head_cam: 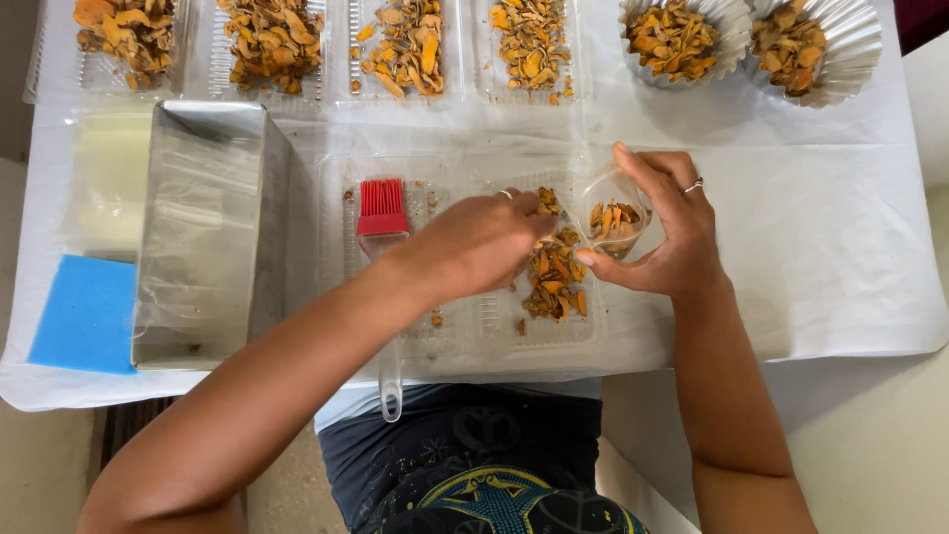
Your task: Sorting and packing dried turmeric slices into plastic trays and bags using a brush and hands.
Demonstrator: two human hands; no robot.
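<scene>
Two hands worked over a clear tray (494, 321) at the middle of a white-covered table (850, 267). The right hand (667, 232) gripped a small clear cup (613, 213), thumb under its lower side and fingers curled over its rim, tilted toward the other hand; orange-yellow dried pieces lay inside it. The left hand (479, 242) reached across the tray with its fingertips pinched down into a pile of pieces (556, 277), touching them just beside the cup's mouth; whether any piece was actually caught between the fingers could not be told. Each hand wore a ring. A red-bristled brush (383, 208) with a clear handle lay on the left part of the tray, partly under the left forearm. Left of the tray stood a metal box (203, 232), and beside that a blue sponge (87, 314). Along the far edge sat four more clear trays (272, 40) of the same pieces, and at the far right two foil cups (736, 35), also filled.
</scene>
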